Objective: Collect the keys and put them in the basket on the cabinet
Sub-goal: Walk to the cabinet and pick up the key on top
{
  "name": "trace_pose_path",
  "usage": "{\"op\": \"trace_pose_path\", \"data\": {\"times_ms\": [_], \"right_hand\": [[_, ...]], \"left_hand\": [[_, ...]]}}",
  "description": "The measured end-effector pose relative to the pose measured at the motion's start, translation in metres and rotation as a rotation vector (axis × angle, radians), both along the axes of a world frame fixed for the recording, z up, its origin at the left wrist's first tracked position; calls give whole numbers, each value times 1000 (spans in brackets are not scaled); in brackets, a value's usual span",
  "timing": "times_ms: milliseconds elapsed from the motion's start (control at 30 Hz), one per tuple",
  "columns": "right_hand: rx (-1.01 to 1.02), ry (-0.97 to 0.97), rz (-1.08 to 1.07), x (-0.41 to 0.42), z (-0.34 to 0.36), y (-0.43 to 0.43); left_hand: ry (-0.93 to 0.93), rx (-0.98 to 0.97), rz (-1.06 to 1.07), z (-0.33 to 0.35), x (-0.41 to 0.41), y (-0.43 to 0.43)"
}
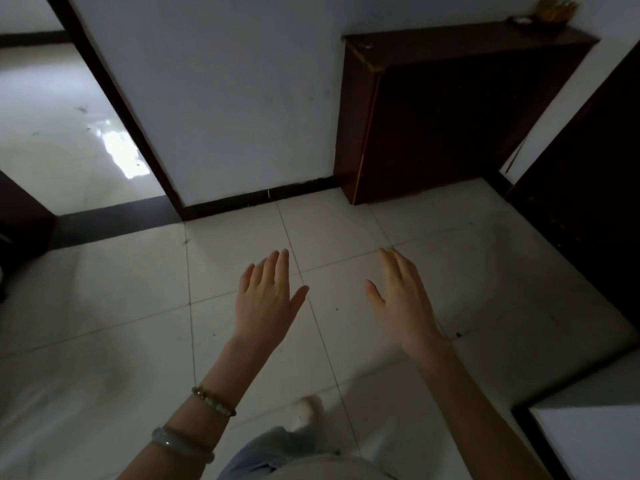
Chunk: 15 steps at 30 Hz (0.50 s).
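Note:
My left hand [268, 301] and my right hand [403, 303] are both held out flat over the tiled floor, fingers apart, holding nothing. A dark brown cabinet [450, 109] stands against the wall at the upper right. On its top, at the far right end, sits a small woven basket [554, 10], only partly in view at the frame's top edge. A small dark flat object [521, 19] lies on the cabinet top beside it. No keys are visible.
White floor tiles [138, 323] spread below me. A doorway [69, 133] opens at the left onto a bright, shiny floor. A dark door or panel [595, 202] stands at the right. A white surface with a dark edge [588, 441] sits at the lower right. My foot [306, 415] shows below.

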State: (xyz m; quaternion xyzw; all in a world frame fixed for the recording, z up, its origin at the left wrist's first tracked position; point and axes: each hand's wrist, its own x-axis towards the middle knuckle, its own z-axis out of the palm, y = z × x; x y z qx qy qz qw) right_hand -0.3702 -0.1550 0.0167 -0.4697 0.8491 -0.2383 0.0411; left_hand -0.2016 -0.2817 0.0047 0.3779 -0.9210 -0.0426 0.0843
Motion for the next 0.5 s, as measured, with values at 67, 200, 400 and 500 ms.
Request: {"op": "trace_pose_path", "data": {"times_ms": [67, 200, 400, 500], "right_hand": [[-7, -7, -26, -19, 0, -24], [-7, 6, -56, -55, 3, -65], [-5, 6, -58, -121, -3, -129], [-20, 3, -56, -163, -7, -166]], "left_hand": [[-3, -2, -12, 2, -22, -27], [1, 5, -32, 3, -64, -72], [9, 9, -43, -2, -130, -137], [9, 6, -32, -9, -170, -176]]}}
